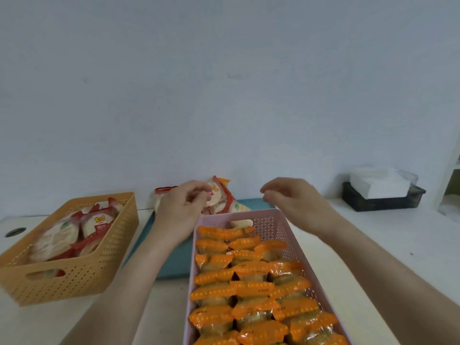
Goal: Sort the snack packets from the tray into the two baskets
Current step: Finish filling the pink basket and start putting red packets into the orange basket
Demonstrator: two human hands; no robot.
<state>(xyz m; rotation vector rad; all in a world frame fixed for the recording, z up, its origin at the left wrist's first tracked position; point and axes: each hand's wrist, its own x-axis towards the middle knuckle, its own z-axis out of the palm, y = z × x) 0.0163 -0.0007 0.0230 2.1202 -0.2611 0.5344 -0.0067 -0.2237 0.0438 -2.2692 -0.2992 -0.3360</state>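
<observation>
Plastics, film and a matt top

Both the orange basket [117, 245] and the pink basket [278, 232] look like matt perforated plastic. The orange-ended packets [249, 290] and the red-and-white packets [219, 195] wear glossy crinkled film. The teal tray [171, 265] is smooth plastic, the white table [385, 240] matt

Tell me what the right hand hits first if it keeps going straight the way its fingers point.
Probably the red-and-white packets on the tray: the right hand points left toward them, above the pink basket. Depth is unclear, so it might pass over them.
</observation>
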